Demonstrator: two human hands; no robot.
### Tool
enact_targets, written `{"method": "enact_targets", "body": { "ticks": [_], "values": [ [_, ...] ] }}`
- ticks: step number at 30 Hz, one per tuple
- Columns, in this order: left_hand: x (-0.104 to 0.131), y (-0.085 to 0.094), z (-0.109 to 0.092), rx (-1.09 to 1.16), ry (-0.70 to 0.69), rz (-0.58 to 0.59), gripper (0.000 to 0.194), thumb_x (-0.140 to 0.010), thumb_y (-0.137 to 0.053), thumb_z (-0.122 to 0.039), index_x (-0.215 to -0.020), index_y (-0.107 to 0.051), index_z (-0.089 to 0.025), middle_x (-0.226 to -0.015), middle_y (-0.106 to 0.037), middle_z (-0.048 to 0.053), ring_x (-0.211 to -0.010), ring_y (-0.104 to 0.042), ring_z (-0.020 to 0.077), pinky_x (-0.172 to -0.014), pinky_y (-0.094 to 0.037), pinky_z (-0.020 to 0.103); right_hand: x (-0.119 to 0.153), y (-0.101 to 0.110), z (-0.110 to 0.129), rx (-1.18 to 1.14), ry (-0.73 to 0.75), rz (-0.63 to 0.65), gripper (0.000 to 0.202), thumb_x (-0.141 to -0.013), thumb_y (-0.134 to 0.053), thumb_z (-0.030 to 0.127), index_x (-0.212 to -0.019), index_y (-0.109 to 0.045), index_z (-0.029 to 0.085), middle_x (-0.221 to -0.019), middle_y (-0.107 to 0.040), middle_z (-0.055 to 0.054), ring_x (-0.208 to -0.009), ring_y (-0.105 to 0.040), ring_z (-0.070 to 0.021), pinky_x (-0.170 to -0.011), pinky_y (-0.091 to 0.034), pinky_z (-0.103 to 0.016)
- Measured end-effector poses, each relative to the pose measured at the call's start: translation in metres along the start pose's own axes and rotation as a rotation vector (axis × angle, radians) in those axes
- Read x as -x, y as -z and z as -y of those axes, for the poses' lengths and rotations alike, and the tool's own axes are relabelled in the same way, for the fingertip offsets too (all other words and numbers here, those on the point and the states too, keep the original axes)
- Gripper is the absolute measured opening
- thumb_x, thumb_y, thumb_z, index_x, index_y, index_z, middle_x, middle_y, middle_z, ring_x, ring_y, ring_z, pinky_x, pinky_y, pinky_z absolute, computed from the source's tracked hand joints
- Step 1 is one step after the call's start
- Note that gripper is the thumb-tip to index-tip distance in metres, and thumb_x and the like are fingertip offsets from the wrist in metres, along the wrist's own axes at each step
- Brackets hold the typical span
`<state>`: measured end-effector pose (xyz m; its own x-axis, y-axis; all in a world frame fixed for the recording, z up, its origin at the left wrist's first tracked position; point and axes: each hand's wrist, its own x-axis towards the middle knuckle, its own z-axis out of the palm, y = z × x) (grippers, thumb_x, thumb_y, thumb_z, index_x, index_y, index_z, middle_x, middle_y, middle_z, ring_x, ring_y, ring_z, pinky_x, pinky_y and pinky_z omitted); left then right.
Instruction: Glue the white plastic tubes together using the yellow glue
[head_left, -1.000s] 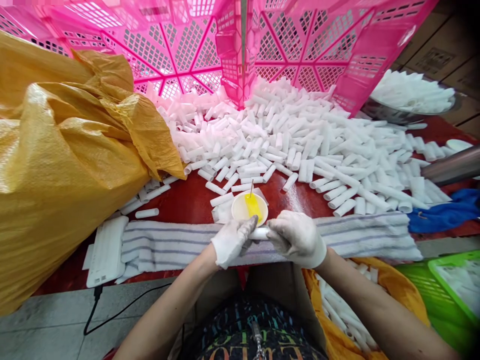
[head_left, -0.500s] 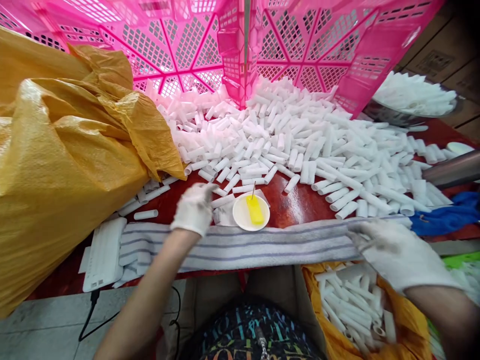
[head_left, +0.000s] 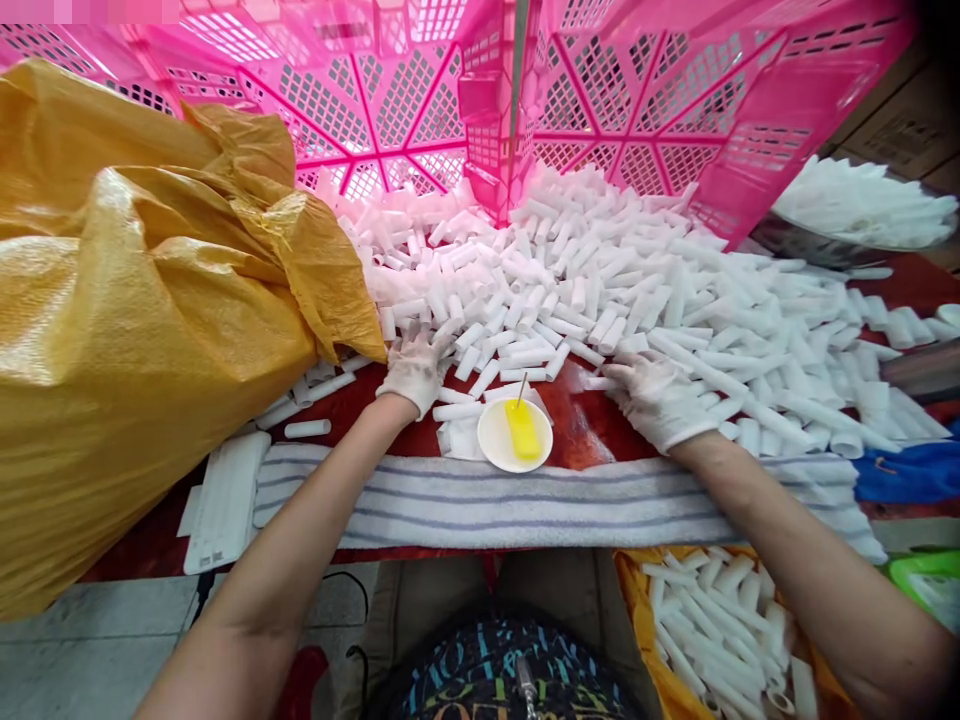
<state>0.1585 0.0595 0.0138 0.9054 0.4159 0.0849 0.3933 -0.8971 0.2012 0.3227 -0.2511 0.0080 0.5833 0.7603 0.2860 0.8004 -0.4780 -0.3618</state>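
My left hand, in a pale work glove, reaches to the near left edge of a heap of short white tubes. Its fingers are stretched out and touch the tubes there. On the right, my gloved right hand lies at the heap's near edge, fingers extended to the left beside a loose tube. Neither glove shows a tube clearly gripped. Between the hands sits a small white dish holding a yellow block with a thin stick standing up from it.
A striped towel runs along the table's front edge. At left bulges a yellow woven sack beside a white flat device. Pink crates stand behind. A metal bowl of white pieces and a blue cloth are at right.
My left hand has moved forward and slightly right onto the tubes. My right hand has swung forward and left, from over the towel to the heap's edge. The view has shifted slightly.
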Motion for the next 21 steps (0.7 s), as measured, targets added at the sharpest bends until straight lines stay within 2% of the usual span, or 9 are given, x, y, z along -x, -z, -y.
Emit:
{"method": "enact_targets", "body": {
  "ticks": [2,4,6,9,11,12,15,18,21],
  "values": [
    [0.020,-0.003,-0.002,0.010,0.025,0.016,0.038,-0.090,-0.047,-0.030,-0.127,-0.056,-0.031,-0.135,-0.050,0.009,-0.130,-0.039,0.0311,-0.106,-0.028,0.052,0.016,0.000,0.015,-0.217,-0.121,-0.069,0.030,-0.090,-0.053,0.042,-0.102,-0.068,0.019,-0.096,-0.067,-0.011,-0.085,-0.061,-0.0233,-0.082,-0.046,-0.038],
    [0.039,-0.004,-0.003,0.024,0.016,0.019,0.037,-0.091,-0.045,-0.028,-0.126,-0.057,-0.030,-0.134,-0.052,0.007,-0.128,-0.041,0.0283,-0.106,-0.029,0.047,0.032,-0.002,0.038,-0.468,-0.249,-0.092,0.035,-0.089,-0.054,0.046,-0.112,-0.063,0.020,-0.101,-0.067,-0.010,-0.091,-0.063,-0.0228,-0.083,-0.049,-0.036],
    [0.053,-0.004,-0.005,0.027,-0.013,0.020,0.037,-0.093,-0.041,-0.028,-0.127,-0.055,-0.029,-0.133,-0.054,0.006,-0.130,-0.038,0.0264,-0.105,-0.031,0.043,0.042,-0.006,0.063,-0.683,-0.289,0.033,0.039,-0.088,-0.056,0.047,-0.117,-0.061,0.022,-0.109,-0.066,-0.008,-0.095,-0.062,-0.0217,-0.082,-0.051,-0.034],
    [0.062,0.000,-0.007,-0.029,-0.026,0.010,0.034,-0.094,-0.041,-0.033,-0.121,-0.060,-0.029,-0.125,-0.058,0.008,-0.125,-0.041,0.0277,-0.099,-0.035,0.043,0.044,-0.017,0.088,-0.921,-0.366,0.251,0.046,-0.090,-0.051,0.050,-0.125,-0.057,0.021,-0.096,-0.069,-0.006,-0.075,-0.063,-0.0165,-0.064,-0.052,-0.029],
    [0.059,0.006,-0.009,-0.097,-0.033,-0.013,0.029,-0.092,-0.044,-0.036,-0.111,-0.065,-0.030,-0.120,-0.059,0.008,-0.119,-0.044,0.0302,-0.094,-0.036,0.045,0.039,-0.027,0.094,-0.931,-0.442,0.243,0.047,-0.089,-0.051,0.051,-0.122,-0.059,0.018,-0.086,-0.068,-0.005,-0.066,-0.061,-0.0147,-0.059,-0.051,-0.028],
    [0.057,0.010,-0.010,-0.127,-0.040,-0.014,0.027,-0.091,-0.046,-0.036,-0.107,-0.067,-0.030,-0.118,-0.059,0.008,-0.116,-0.045,0.0315,-0.092,-0.036,0.046,0.037,-0.031,0.094,-0.891,-0.453,0.204,0.045,-0.088,-0.053,0.050,-0.118,-0.061,0.017,-0.087,-0.069,-0.005,-0.070,-0.062,-0.0155,-0.063,-0.053,-0.029],
    [0.051,0.017,-0.013,-0.172,-0.030,0.029,0.023,-0.089,-0.050,-0.035,-0.100,-0.069,-0.026,-0.111,-0.061,0.011,-0.108,-0.048,0.0345,-0.087,-0.037,0.049,0.035,-0.043,0.089,-0.787,-0.314,0.057,0.031,-0.084,-0.062,0.042,-0.104,-0.067,0.019,-0.099,-0.069,-0.007,-0.089,-0.064,-0.0195,-0.083,-0.053,-0.036],
    [0.052,0.017,-0.012,-0.093,0.020,0.031,0.024,-0.087,-0.054,-0.035,-0.102,-0.069,-0.022,-0.106,-0.063,0.013,-0.104,-0.052,0.0338,-0.088,-0.039,0.049,0.040,-0.046,0.086,-0.763,-0.135,-0.034,0.020,-0.081,-0.067,0.036,-0.094,-0.070,0.021,-0.091,-0.068,-0.005,-0.085,-0.065,-0.0198,-0.084,-0.054,-0.038],
    [0.063,0.016,-0.010,0.109,0.085,-0.090,0.028,-0.084,-0.059,-0.035,-0.108,-0.066,-0.021,-0.104,-0.065,0.011,-0.102,-0.055,0.0289,-0.093,-0.042,0.042,0.048,-0.043,0.088,-0.743,-0.181,0.003,0.026,-0.084,-0.063,0.034,-0.107,-0.067,0.022,-0.102,-0.068,-0.006,-0.094,-0.065,-0.0206,-0.091,-0.053,-0.039]
  ]
}}
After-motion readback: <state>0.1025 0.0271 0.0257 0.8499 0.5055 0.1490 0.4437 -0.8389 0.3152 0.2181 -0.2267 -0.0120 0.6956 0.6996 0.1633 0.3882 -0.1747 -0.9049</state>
